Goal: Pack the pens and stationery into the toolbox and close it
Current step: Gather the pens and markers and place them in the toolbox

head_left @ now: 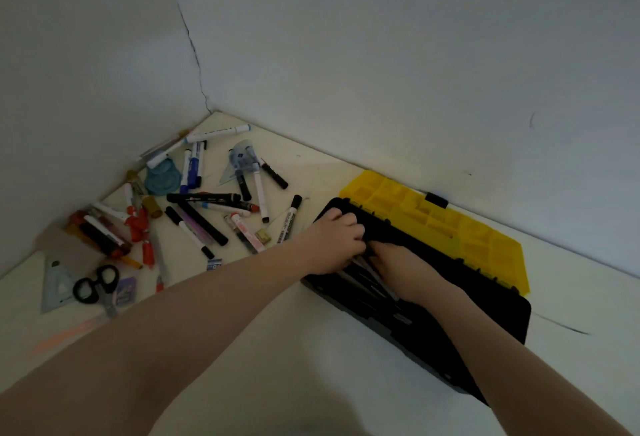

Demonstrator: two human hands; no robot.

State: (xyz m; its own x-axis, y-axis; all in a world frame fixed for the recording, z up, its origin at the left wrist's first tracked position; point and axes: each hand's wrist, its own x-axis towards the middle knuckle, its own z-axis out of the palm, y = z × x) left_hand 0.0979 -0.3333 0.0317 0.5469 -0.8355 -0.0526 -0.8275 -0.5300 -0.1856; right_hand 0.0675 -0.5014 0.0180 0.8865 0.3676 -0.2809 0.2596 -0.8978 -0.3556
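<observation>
Toolbox (450, 325): black body, lying open on the pale table (277, 366) against the wall, its yellow compartmented lid (433, 224) folded back on the far side with a black latch at its far edge. Both hands work inside the toolbox's left end. Left hand (332, 245): fingers curled down into the tray; what they grip cannot be told. Right hand (405, 262): fingers curled over several grey-white pens (374, 276) lying in the tray. Left of the toolbox, loose markers (204, 200) lie scattered, with black-handled scissors (98, 285) nearer the viewer. Printing on the marker barrels is unreadable.
</observation>
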